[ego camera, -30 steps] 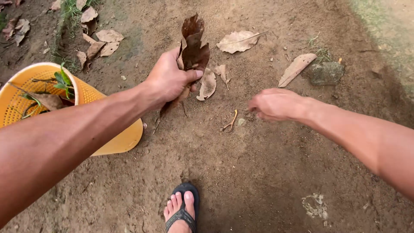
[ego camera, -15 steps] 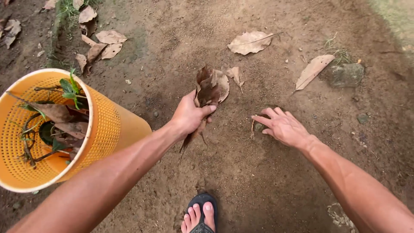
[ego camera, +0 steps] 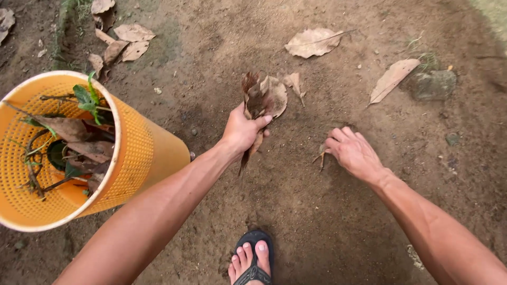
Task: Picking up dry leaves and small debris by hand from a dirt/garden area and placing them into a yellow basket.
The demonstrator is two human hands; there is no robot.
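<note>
Dry brown leaves, a bunch clenched in my left hand above bare dirt. My right hand pinches a small twig on the ground. Yellow perforated basket sits left, holding leaves and stems.

Leaves, basket and twig around the two hands

The left hand grips a bunch of dry brown leaves; the perforated yellow plastic basket stands to its left, and the right hand touches a small forked twig to its right.
</note>
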